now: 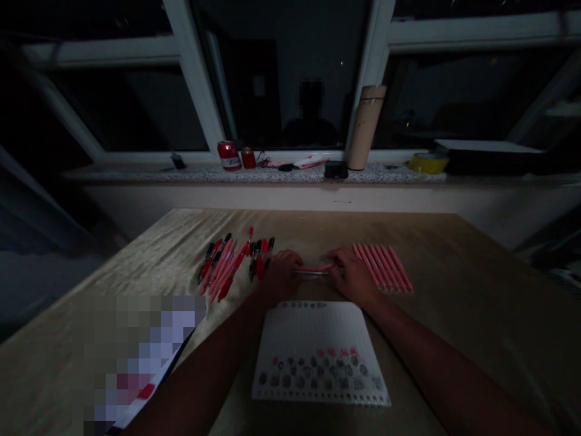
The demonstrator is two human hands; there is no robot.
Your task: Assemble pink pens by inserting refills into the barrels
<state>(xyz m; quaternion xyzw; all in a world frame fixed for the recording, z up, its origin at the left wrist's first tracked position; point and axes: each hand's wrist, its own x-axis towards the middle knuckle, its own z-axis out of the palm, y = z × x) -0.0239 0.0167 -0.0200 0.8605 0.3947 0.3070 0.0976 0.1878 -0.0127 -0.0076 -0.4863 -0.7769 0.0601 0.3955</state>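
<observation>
Between my two hands lies a pink pen (316,268), with a second thin, pale or silvery length close beside it, too dim to make out. My left hand (282,272) has its fingers closed at the pen's left end. The fingers of my right hand (351,271) close round its right end. Right beside that hand, several pink pens (385,267) lie in a neat, slanted row. To the left of my left hand is a loose pile of pink, red and black pens (222,263). A lined notepad page (313,330) with black and red handwriting lies below my hands.
On the windowsill (281,175) stand a red can (229,155), a small jar (248,158), a tall cardboard tube (367,128) and a yellow tape roll (428,163). A blurred-out item lies at the table's left front. A cloth covers the table (454,339).
</observation>
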